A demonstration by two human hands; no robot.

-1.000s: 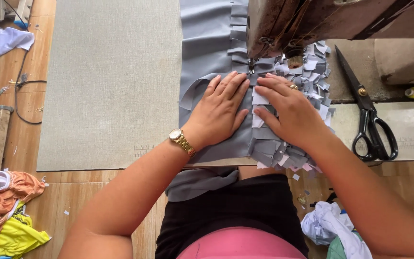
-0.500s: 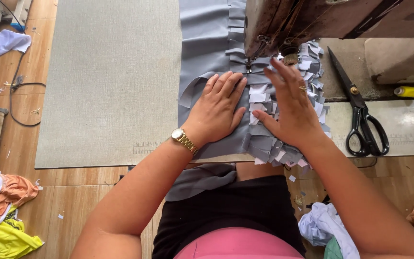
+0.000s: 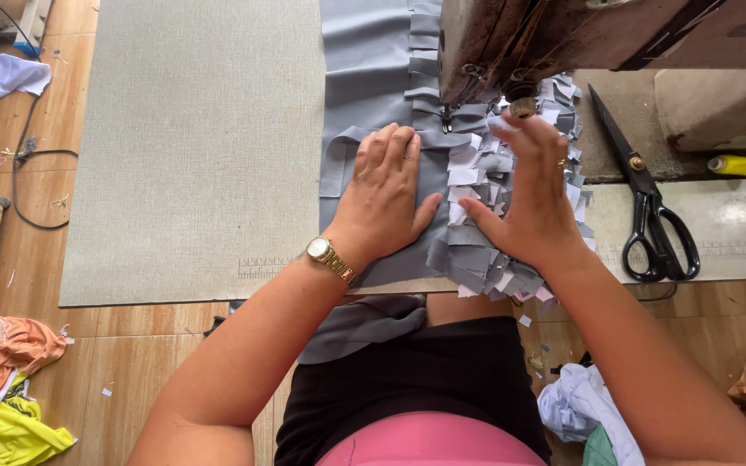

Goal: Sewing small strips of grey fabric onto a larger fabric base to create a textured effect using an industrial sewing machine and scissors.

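A grey cloth [image 3: 373, 78] with pleated folds lies on the table under the head of a brown sewing machine [image 3: 546, 39]. My left hand [image 3: 386, 194], with a gold watch on the wrist, presses flat on the cloth just left of the needle [image 3: 447, 116]. My right hand [image 3: 528, 194], wearing a ring, rests with spread fingers on a heap of small grey and white cloth pieces [image 3: 485, 259] to the right of the needle. Neither hand grips anything.
Black scissors [image 3: 649, 207] lie on the table to the right, with a yellow-handled tool [image 3: 740, 164] beyond them. A grey mat [image 3: 192, 147] covers the table's left part. Cloth scraps [image 3: 2, 388] and a cable [image 3: 28, 173] lie on the wooden floor.
My right hand has slid up along the small pieces toward the presser foot, fingers spreading. The left hand has stayed on the cloth, shifting slightly forward.
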